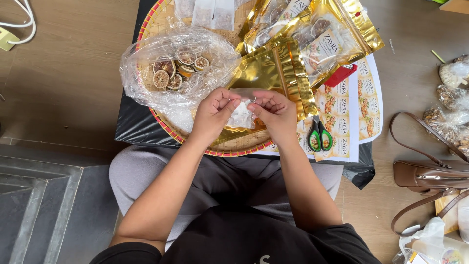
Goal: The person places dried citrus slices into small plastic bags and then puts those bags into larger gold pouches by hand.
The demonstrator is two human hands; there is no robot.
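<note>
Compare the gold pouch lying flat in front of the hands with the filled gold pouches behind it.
The flat gold pouch looks empty and shows plain foil; the filled pouches bulge, carrying white labels and clear windows. The flat one lies alone on the woven tray; the filled ones overlap in a pile. Both are shiny gold.

A small clear plastic sachet (241,116) with pale, whitish contents, crumpled and slightly tilted, sits pinched at its upper edge between both hands above the woven bamboo tray's near rim (229,152)
</note>
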